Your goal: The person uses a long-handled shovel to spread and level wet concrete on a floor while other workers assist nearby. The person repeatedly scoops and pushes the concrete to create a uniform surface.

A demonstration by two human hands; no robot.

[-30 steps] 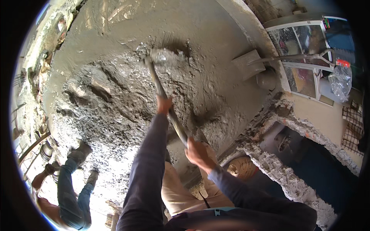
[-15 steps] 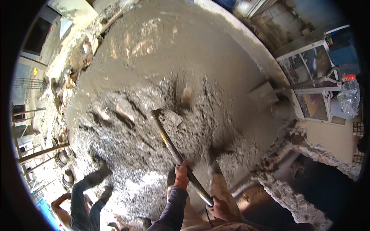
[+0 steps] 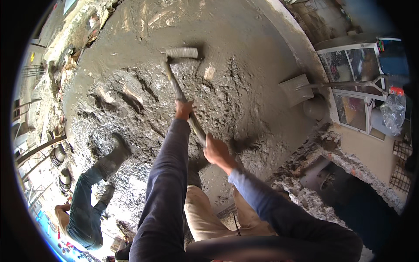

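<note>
Both my hands grip the long wooden handle of a hoe (image 3: 175,85), stretched out ahead of me. My left hand (image 3: 183,110) is wrapped round the middle of the shaft. Nearer my body, my right hand (image 3: 217,152) closes on the handle's end. At the far end the hoe's wide, mortar-coated blade (image 3: 182,53) rests on or just above the smooth wet surface, past the edge of the lumpy part. Wet grey concrete (image 3: 209,102) spreads all round, rough and pebbly near me and flatter and soupier farther off. My boots stand in it.
A shovel (image 3: 299,88) lies at the right, its handle reaching toward a white-framed window panel (image 3: 349,65) and a clear plastic bottle (image 3: 393,114). At lower right a dark pit (image 3: 358,205) has broken concrete edges. Another person (image 3: 85,205) in boots stands at lower left, near stacked buckets (image 3: 58,156).
My arms have stretched forward, carrying the hoe away from my body. Its blade has gone from the lumpy concrete to the smoother part beyond. The view has shifted slightly.
</note>
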